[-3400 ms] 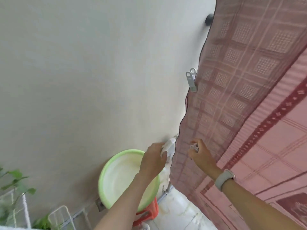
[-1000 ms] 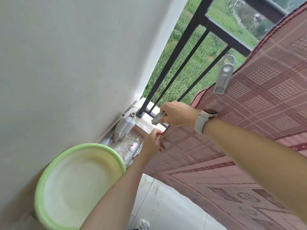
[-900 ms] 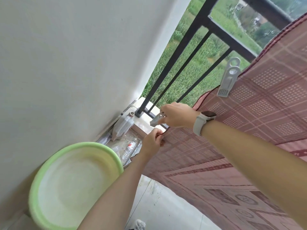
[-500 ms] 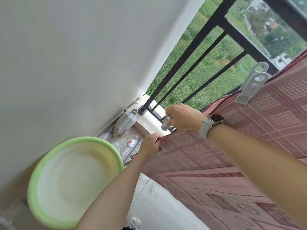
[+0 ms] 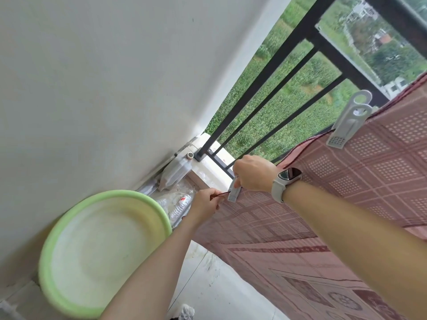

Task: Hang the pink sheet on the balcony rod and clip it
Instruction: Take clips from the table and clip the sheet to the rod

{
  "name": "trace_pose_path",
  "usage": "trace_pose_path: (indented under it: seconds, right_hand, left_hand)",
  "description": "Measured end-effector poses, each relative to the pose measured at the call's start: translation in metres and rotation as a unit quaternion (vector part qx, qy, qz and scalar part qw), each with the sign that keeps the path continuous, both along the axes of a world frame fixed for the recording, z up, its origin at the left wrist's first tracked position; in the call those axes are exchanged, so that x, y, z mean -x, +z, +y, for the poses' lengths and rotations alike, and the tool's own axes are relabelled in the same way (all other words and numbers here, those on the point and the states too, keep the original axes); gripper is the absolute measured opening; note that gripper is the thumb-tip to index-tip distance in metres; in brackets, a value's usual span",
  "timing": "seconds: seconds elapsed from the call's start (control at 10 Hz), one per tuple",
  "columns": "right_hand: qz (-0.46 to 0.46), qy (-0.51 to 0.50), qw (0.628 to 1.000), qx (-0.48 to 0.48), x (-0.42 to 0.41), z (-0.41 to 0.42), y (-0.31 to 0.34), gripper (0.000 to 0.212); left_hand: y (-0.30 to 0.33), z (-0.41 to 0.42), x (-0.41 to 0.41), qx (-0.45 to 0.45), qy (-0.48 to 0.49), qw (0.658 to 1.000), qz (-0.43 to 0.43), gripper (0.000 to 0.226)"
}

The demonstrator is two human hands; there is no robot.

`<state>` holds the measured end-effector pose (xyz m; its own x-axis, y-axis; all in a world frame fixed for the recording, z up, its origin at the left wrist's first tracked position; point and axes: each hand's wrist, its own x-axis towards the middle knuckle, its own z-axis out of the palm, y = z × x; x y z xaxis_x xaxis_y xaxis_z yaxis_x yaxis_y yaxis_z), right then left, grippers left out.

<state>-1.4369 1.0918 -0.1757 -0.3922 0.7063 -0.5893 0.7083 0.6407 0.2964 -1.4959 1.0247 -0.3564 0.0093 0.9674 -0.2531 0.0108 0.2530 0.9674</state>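
Note:
The pink patterned sheet (image 5: 335, 195) hangs across the right half of the view, in front of the black balcony railing (image 5: 272, 86). A grey clip (image 5: 346, 125) is fastened on its upper edge at the right. My left hand (image 5: 205, 204) pinches the sheet's dark hem at its left corner. My right hand (image 5: 253, 173), with a watch on the wrist, grips a second grey clip (image 5: 233, 192) whose jaws sit at the sheet's edge just right of my left fingers. The rod itself is hidden behind the sheet.
A green plastic basin (image 5: 101, 252) leans at the lower left against the pale wall (image 5: 104, 77). Plastic bottles (image 5: 178, 176) lie in the corner by the railing's base. Grey floor (image 5: 208, 278) shows below the sheet.
My right hand has brought the second clip down from beside the railing base onto the sheet's edge near my left fingers. The view has tilted from the wall toward the railing.

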Motion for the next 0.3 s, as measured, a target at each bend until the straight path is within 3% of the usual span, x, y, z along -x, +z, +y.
trace_pose_path:
  seconds: [0.2, 0.3]
  right_hand:
    - [-0.026, 0.053, 0.998, -0.027, -0.0082, -0.0083, -0.0029, 0.041]
    - [0.049, 0.093, 0.993, -0.052, -0.0111, -0.0109, -0.0035, 0.047]
  left_hand:
    - [0.0069, -0.0047, 0.0003, -0.003, -0.001, 0.999, 0.035, 0.012]
    - [0.0063, -0.0052, 0.0068, -0.010, -0.007, 0.995, 0.101, 0.009]
